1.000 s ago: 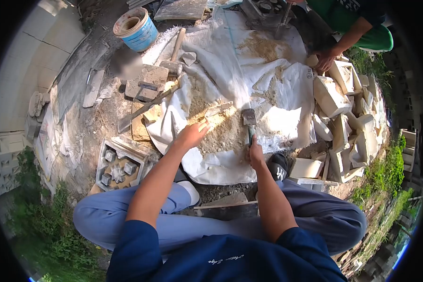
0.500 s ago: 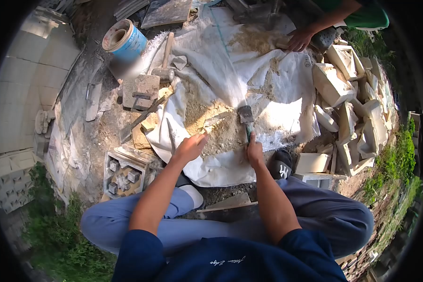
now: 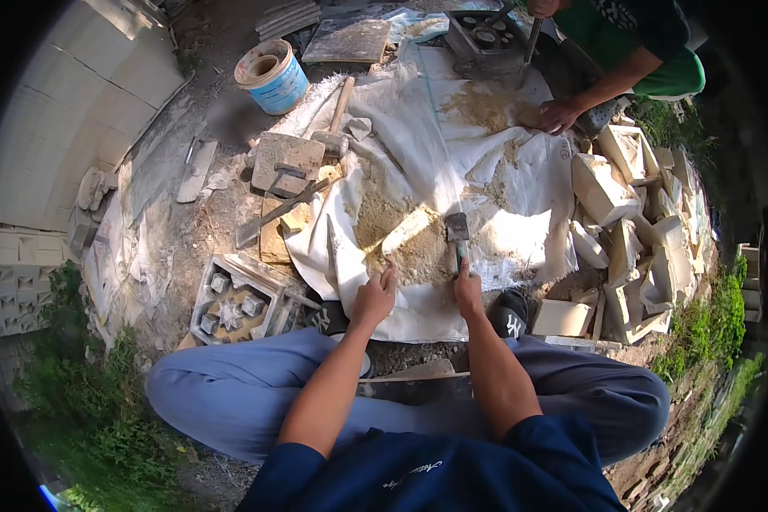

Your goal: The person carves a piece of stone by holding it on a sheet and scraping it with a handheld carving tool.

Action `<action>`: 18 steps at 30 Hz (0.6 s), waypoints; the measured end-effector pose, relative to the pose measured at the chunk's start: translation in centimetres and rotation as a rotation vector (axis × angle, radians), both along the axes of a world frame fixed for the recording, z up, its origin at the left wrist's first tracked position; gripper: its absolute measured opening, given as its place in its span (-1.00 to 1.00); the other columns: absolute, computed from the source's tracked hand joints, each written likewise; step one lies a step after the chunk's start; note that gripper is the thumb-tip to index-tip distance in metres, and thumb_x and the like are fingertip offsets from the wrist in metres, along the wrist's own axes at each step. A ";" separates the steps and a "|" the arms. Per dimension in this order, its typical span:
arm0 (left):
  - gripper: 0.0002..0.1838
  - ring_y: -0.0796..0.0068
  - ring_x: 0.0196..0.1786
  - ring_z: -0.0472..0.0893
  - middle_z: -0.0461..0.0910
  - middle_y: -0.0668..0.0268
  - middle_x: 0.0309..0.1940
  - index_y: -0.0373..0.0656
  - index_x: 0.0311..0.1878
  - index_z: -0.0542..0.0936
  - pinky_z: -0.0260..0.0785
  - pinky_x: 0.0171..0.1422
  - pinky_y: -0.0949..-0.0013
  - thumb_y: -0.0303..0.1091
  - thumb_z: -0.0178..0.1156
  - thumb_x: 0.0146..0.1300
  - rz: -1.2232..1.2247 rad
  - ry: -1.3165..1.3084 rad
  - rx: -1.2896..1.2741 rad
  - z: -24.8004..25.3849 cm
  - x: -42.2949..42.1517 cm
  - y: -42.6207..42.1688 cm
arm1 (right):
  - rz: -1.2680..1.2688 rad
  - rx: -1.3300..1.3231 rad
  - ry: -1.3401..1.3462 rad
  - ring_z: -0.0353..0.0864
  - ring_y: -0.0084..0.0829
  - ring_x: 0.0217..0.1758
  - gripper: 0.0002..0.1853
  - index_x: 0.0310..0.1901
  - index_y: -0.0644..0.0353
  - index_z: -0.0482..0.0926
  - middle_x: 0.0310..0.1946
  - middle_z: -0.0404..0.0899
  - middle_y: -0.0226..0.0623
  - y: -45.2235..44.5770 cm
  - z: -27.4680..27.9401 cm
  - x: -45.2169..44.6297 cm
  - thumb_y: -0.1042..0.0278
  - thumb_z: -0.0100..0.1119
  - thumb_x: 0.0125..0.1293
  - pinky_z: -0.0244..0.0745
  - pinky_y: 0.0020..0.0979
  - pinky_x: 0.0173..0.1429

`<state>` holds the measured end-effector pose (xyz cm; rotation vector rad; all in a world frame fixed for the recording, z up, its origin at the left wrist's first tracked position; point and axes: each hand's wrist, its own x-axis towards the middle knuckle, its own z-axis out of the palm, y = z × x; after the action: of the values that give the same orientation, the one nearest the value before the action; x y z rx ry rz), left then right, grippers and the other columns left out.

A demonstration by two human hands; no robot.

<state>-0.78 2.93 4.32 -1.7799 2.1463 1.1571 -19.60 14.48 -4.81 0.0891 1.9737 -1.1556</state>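
Note:
My right hand (image 3: 467, 291) is closed around the handle of a short tool with a flat dark head (image 3: 457, 227). The tool's head lies over the edge of a heap of sandy rubble (image 3: 422, 256) on a white sheet (image 3: 418, 324). My left hand (image 3: 375, 299) has its fingers curled together at the near edge of the heap; what is between the fingertips is hidden. Just beyond those fingertips is a pale, sunlit long piece (image 3: 408, 230) in the rubble.
At the left are a wooden-handled hammer (image 3: 341, 107), a square trowel-like plate (image 3: 287, 162), a mould with blocks (image 3: 233, 307) and a blue-labelled bucket (image 3: 282, 90). Broken pale castings (image 3: 623, 213) pile up at the right. Another person's hand (image 3: 561, 114) touches the sheet's far side.
The view has shifted, so most things appear further right and lower. My right hand keeps its hold on the tool, and my left hand stays by the rubble. More of the other person shows.

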 end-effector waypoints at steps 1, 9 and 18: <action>-0.43 -0.29 0.01 0.57 0.63 -0.21 -0.13 -0.16 0.01 0.52 0.40 0.14 -0.14 0.21 -0.08 0.38 -0.009 0.017 0.004 0.1 0.2 0.3 | 0.076 0.009 0.137 0.37 -0.40 -0.66 -0.25 -0.60 0.31 0.46 -0.70 0.40 -0.25 0.3 -0.1 0.1 -0.32 -0.10 0.43 0.24 -0.26 -0.51; -0.42 -0.29 -0.03 0.60 0.62 -0.24 -0.17 -0.23 0.01 0.52 0.42 0.11 -0.14 0.17 -0.10 0.40 0.080 0.070 -0.046 -0.1 0.9 1.7 | 0.318 -0.077 0.381 0.22 -0.49 -0.54 -0.30 -0.55 0.41 0.41 -0.71 0.27 -0.31 2.1 2.7 5.4 -0.18 -0.07 0.48 0.17 -0.21 -0.43; -0.44 -0.28 -0.01 0.60 0.62 -0.24 -0.13 -0.26 0.10 0.46 0.41 0.12 -0.15 0.10 -0.14 0.45 0.044 0.027 0.039 0.5 0.0 2.1 | 0.274 -0.281 0.555 0.10 -0.50 -0.47 -0.46 -0.47 0.41 0.35 -0.66 0.16 -0.26 -2.4 6.9 8.5 0.06 -0.07 0.55 0.10 -0.26 -0.41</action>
<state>-0.77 5.07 4.79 -1.8142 2.0945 1.2315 -11.12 12.10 2.07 -0.6941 2.1709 -1.3544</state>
